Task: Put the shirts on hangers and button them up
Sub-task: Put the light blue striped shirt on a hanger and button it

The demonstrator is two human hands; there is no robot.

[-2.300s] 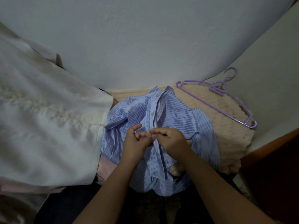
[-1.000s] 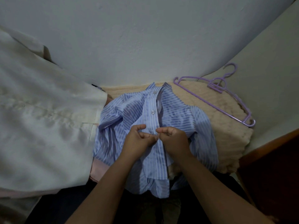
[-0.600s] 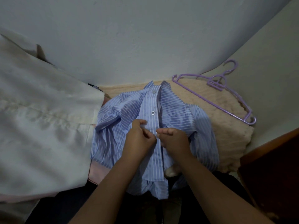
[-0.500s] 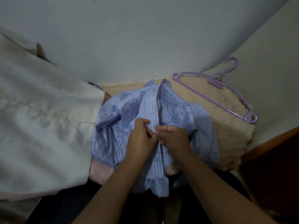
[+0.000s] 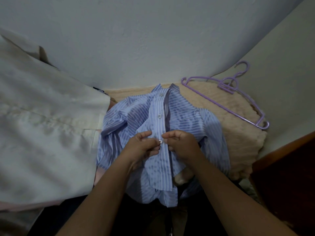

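A blue striped shirt (image 5: 184,116) lies front up on a beige fuzzy blanket, collar toward the wall. Two buttons near the collar sit on its placket. My left hand (image 5: 142,147) and my right hand (image 5: 182,143) meet at the middle of the placket, each pinching the fabric on its own side of a small button (image 5: 160,141) that shows between the fingertips. The hanger inside the shirt is hidden. Two purple hangers (image 5: 238,97) lie together on the blanket to the right.
A cream shirt (image 5: 42,133) hangs large at the left, overlapping the blue shirt's left edge. The beige blanket (image 5: 238,133) covers the surface up to a pale wall behind. A dark wooden piece (image 5: 286,176) stands at the lower right.
Both hands stayed at the middle of the placket, working the fabric. The fingertips have parted slightly and the third button now shows between them.
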